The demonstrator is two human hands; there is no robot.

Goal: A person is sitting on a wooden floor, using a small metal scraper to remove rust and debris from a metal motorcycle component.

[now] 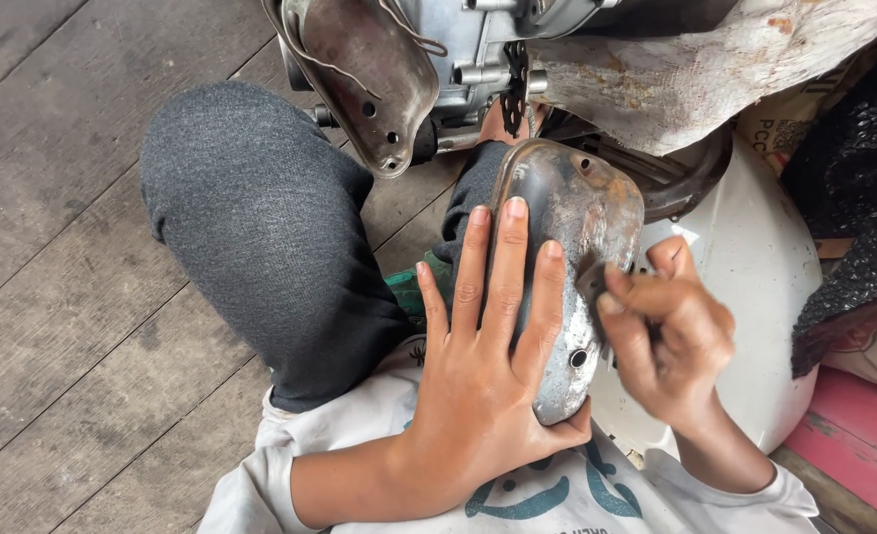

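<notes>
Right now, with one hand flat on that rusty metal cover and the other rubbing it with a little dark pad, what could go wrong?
The left hand lies spread on the rusty, rounded metal cover, close to where the right hand rubs with the small dark abrasive pad. A slip could scrape those fingers. The cover's thin edge might also cut bare skin. It seems propped on the grey-trousered knee, so it could slide off.

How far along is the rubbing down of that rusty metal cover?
Partway, it seems. The cover's lower and middle face shows bare grey metal, which looks already rubbed. In hand: the left hand lies flat on the cover while the right hand presses a small dark abrasive piece to its right side. Left: brown rust along the upper edge.
</notes>
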